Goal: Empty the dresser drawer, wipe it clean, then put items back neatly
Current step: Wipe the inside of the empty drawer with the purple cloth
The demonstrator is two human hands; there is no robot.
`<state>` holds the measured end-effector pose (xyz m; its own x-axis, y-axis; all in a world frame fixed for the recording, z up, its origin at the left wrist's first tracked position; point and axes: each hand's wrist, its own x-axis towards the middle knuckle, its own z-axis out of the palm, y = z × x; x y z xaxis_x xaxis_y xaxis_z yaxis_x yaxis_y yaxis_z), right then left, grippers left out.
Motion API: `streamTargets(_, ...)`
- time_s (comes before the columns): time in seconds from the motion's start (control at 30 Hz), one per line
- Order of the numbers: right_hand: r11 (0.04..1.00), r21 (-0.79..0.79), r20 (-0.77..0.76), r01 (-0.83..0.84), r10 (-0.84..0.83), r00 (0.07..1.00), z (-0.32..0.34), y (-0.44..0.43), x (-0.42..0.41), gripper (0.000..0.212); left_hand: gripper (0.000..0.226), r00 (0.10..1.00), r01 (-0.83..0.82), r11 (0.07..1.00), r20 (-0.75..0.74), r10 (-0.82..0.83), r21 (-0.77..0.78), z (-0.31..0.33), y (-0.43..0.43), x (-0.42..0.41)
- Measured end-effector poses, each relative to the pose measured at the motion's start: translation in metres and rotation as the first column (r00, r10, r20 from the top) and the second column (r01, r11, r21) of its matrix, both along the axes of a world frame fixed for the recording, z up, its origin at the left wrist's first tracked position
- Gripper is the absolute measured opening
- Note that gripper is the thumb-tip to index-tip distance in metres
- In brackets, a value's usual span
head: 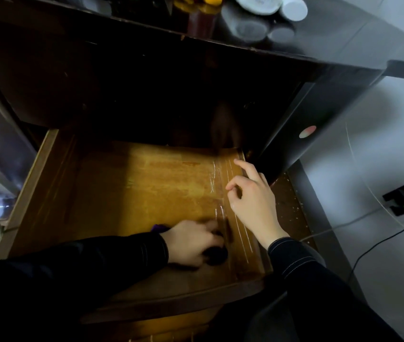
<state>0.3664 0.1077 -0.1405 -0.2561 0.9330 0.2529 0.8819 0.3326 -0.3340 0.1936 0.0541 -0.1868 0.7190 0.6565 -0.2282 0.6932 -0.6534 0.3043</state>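
**Drawer nearly bare, one dark item in hand**

The drawer point(112, 191) stands pulled out, its wooden floor almost bare. Near its front right corner the left hand point(192, 243) curls round a small dark object point(217, 255), blurred, so whether it is going out or coming back cannot be told. A purple scrap point(160, 227) shows behind the wrist. The right hand point(252, 203) hovers over the right wall, fingers relaxed, forefinger out, holding nothing. Next likely calls for a firm lift or a tidy placing.
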Motion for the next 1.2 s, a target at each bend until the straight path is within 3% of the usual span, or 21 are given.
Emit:
streamTargets(0.07,1.000,0.001,-0.002,-0.001,0.001,1.000,0.000,0.000,0.000,0.012,0.043,0.983,-0.182,0.983,0.019,0.181,0.036,0.002,0.012,-0.005)
streamTargets(0.13,1.000,0.003,-0.001,-0.002,0.002,1.000,0.000,0.000,0.000,0.012,0.043,0.971,-0.241,0.968,0.024,0.240,0.073,0.002,0.011,-0.008)
streamTargets(0.27,1.000,-0.005,-0.005,-0.005,0.005,1.000,0.000,0.001,-0.001,0.011,0.045,0.999,0.052,0.997,0.009,-0.053,0.050,-0.004,-0.013,-0.001)
streamTargets(0.33,1.000,-0.013,-0.009,-0.004,0.003,1.000,0.001,0.000,-0.001,0.011,0.046,0.995,0.096,0.995,0.017,-0.097,0.029,-0.008,-0.013,0.000)
streamTargets(0.5,0.999,-0.026,-0.014,0.021,-0.022,1.000,0.005,-0.003,-0.001,0.010,0.043,0.988,-0.130,0.991,0.087,0.125,0.042,-0.014,0.011,-0.007)
streamTargets(0.73,0.999,-0.026,-0.082,0.030,-0.032,0.996,0.006,-0.003,-0.001,0.014,0.038,0.884,-0.459,0.876,0.176,0.433,0.150,-0.020,0.067,-0.030)
streamTargets(1.03,1.000,0.001,-0.073,0.028,-0.028,0.997,0.000,-0.001,0.000,0.016,0.045,0.850,-0.526,0.795,0.152,0.505,0.302,-0.021,0.132,-0.028)
streamTargets(1.2,1.000,0.013,-0.074,0.019,-0.018,0.997,-0.003,0.000,0.000,0.017,0.049,0.841,-0.541,0.827,0.093,0.533,0.154,-0.018,0.162,-0.016)
